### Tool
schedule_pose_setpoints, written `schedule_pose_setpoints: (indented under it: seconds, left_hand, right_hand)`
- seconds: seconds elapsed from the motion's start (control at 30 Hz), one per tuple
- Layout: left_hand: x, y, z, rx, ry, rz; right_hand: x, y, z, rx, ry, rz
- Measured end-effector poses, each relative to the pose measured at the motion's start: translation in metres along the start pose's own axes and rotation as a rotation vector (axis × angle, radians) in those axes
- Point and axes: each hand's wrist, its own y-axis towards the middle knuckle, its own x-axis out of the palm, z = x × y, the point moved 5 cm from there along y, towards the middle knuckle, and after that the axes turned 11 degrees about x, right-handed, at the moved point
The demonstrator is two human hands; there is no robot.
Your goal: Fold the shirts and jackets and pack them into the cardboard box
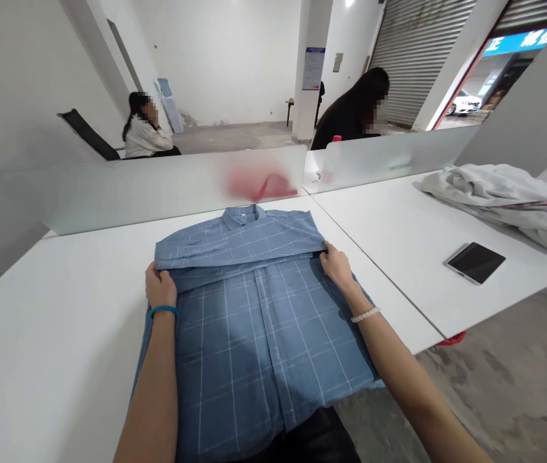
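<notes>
A blue button-up shirt (235,328) with thin white checks lies front up on the white table, its collar pointing away from me. Its sleeves are laid across the chest, one over the other. My left hand (161,286) pinches the shirt's left edge where the folded sleeve meets the side. On the opposite edge, my right hand (336,265) grips the sleeve and side between thumb and fingers. The lower hem hangs over the table's front edge near my lap.
A frosted divider (181,186) runs along the table's back. On the right-hand table (374,225) lie a dark-screened tablet or phone (476,262) and a heap of pale cloth (505,193). Two people sit beyond the divider. A seam separates the tables.
</notes>
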Motion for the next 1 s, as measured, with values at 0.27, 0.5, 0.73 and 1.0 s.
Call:
schedule_pose_setpoints:
  seconds: [0.27,0.5,0.73,1.0]
  left_hand:
    - [-0.014,-0.002,0.001,0.019,0.004,0.148]
    - [-0.017,-0.007,0.013,0.156,0.414,-0.11]
    - [0.009,-0.025,0.046,0.579,0.514,-0.265]
    - [0.013,-0.049,0.061,0.321,0.246,-0.528]
  right_hand:
    - [-0.009,0.004,0.006,-0.074,0.214,-0.014]
    - [-0.021,-0.007,-0.009,-0.343,0.174,0.321]
    - [0.02,-0.001,-0.011,-0.37,-0.175,0.08]
    - [0.028,0.005,-0.002,-0.295,-0.108,-0.145]
